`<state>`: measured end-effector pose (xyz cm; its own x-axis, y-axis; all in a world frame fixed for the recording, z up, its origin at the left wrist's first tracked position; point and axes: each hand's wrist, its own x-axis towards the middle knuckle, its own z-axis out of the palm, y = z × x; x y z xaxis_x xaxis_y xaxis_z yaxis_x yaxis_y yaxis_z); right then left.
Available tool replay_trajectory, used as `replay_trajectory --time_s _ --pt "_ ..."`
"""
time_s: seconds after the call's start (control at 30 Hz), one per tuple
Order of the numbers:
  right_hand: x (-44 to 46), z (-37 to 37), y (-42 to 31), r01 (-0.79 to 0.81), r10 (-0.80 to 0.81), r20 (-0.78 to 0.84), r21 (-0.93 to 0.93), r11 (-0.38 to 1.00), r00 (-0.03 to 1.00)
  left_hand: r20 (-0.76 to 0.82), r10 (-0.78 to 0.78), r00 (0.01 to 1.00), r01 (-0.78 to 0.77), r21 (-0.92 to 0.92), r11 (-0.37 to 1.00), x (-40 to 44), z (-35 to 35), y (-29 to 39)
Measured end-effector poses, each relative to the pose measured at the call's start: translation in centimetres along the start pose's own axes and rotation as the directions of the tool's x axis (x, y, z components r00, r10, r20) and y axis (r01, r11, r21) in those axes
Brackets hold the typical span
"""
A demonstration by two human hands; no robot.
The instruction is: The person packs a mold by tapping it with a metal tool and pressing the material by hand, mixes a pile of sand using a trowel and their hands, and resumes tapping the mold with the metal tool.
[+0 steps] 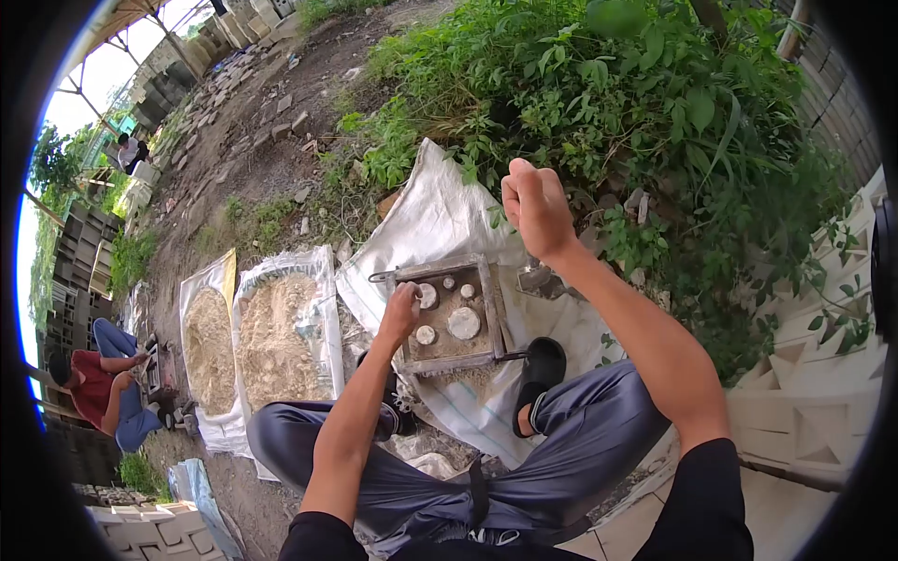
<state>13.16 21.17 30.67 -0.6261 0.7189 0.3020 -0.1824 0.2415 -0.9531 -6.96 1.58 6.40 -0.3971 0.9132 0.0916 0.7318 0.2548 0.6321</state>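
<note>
A wooden frame (450, 364) filled with sandy material lies on a white sheet (430, 206) between my feet. Several round pale discs sit in the sand, the largest disc (463, 323) right of the middle. My left hand (402, 310) is at the frame's left side, its fingers bent beside a disc (427, 296); whether it grips anything is hidden. Raised beyond the frame's upper right, my right hand (540, 208) is closed in a fist, and what it holds, if anything, cannot be seen. A metal object (541, 280) lies right of the frame.
Two sacks with sandy heaps (281, 327) lie to the left. A person in a red top (94, 388) sits at the far left; another person (131, 151) is farther back. Green plants (599, 103) grow beyond the frame, and pale patterned blocks (804, 430) stand at the right.
</note>
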Motion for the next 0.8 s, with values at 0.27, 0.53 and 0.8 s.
replay_trajectory --time_s 0.27,0.53,0.8 --pt "-2.9 -1.1 12.7 -0.343 0.328 -0.103 -0.345 0.874 0.939 0.206 -0.228 0.952 0.267 -0.187 0.945 -5.4 -3.2 1.3" --pt "-12.9 -0.2 15.0 -0.227 0.606 0.125 -0.853 0.47 0.785 0.325 -0.246 0.913 0.228 0.092 0.969 -7.2 -1.3 0.8" --pt "-10.4 -2.5 16.4 -0.25 0.709 0.161 -0.863 0.438 0.686 0.394 -0.108 0.913 0.005 0.253 0.967 -9.0 2.5 -0.6"
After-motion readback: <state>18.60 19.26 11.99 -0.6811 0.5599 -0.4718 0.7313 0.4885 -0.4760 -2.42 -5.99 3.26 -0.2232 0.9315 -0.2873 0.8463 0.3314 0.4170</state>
